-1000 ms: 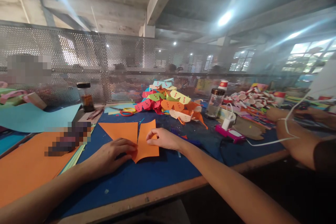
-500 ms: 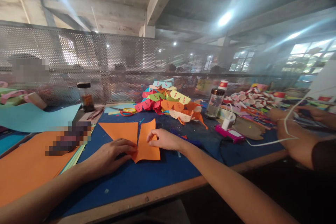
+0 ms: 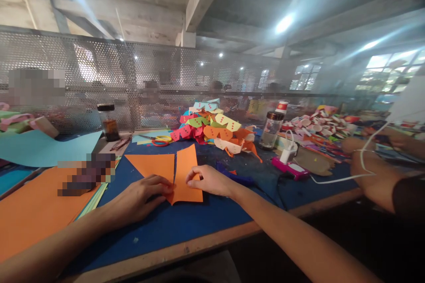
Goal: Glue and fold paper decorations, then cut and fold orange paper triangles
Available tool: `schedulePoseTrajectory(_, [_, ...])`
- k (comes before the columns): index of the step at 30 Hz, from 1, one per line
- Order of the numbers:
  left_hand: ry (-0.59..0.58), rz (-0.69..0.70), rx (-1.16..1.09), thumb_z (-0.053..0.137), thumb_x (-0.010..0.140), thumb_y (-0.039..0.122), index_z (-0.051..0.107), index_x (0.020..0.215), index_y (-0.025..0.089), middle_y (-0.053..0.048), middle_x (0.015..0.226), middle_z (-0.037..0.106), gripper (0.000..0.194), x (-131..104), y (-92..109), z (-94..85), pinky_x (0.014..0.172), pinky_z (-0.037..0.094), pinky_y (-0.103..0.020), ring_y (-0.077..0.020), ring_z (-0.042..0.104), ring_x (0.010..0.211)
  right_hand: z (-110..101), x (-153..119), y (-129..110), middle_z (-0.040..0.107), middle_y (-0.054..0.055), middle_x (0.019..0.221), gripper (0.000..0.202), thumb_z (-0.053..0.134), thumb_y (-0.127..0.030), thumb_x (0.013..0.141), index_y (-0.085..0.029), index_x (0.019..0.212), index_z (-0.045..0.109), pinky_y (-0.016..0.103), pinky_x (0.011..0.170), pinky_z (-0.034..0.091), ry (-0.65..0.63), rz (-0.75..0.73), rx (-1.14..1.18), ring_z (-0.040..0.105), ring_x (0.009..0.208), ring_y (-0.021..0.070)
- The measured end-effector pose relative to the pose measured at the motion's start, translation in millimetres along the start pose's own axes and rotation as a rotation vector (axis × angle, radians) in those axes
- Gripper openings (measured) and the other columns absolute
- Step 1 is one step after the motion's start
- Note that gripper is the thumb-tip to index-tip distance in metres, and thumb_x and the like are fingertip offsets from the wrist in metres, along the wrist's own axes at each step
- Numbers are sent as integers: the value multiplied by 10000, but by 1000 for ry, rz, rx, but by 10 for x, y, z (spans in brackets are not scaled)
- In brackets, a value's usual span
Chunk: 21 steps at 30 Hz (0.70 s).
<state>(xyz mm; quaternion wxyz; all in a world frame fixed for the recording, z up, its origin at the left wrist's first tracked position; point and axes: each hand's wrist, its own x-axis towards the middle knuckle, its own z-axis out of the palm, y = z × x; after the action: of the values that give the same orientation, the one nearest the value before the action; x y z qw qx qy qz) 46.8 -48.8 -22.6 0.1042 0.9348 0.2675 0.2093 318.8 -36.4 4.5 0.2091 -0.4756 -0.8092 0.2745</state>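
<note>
In the head view, the orange paper (image 3: 151, 164) lies on the blue table (image 3: 166, 227), with a narrow gap from its top edge downward. The left hand (image 3: 144, 194) rests over the lower part, fingers close together; whether they pinch, I cannot tell. The right hand (image 3: 210, 180) seems to pinch the right part between thumb and finger. If this hand pulls sideways, the gap could run crooked, or the paper could tear near the left fingers. If the left hand presses weakly, the sheet could slip or crease
</note>
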Motion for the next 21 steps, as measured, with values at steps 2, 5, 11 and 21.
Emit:
schedulePoseTrajectory(2, [6,1,-4,467,1028,264,670,1215,283,-54,1317,656,277,2,6,0,1023,526,-373,-200,630,1193,17,-13,-12,761,24,927,112,679,-204,830,-188,908,758,253,712,419,8,11,-14,644,813,167])
schedulePoseTrajectory(5, [16,1,-13,481,1018,249,675,1219,288,-49,1310,662,282,1,9,5,1021,530,-373,-199,637,1182,20,-20,-30,743,6,850,117,677,-172,807,-190,884,763,240,657,386,-1,10,-26,592,721,142])
schedulePoseTrajectory(11, [14,0,-35,498,1003,234,680,1224,283,-55,1308,667,290,-7,4,-8,1025,531,-374,-202,644,1180,-6,-26,-29,712,-7,798,146,667,-156,800,-187,902,767,230,620,363,-12,1,-25,531,651,119])
schedulePoseTrajectory(21, [-57,-38,-93,548,967,228,691,1220,324,-37,1395,621,306,-18,116,-126,1063,504,-378,-222,630,1230,20,-54,-14,760,34,1020,159,663,-298,875,-196,962,749,256,756,427,29,-30,-13,662,880,177])
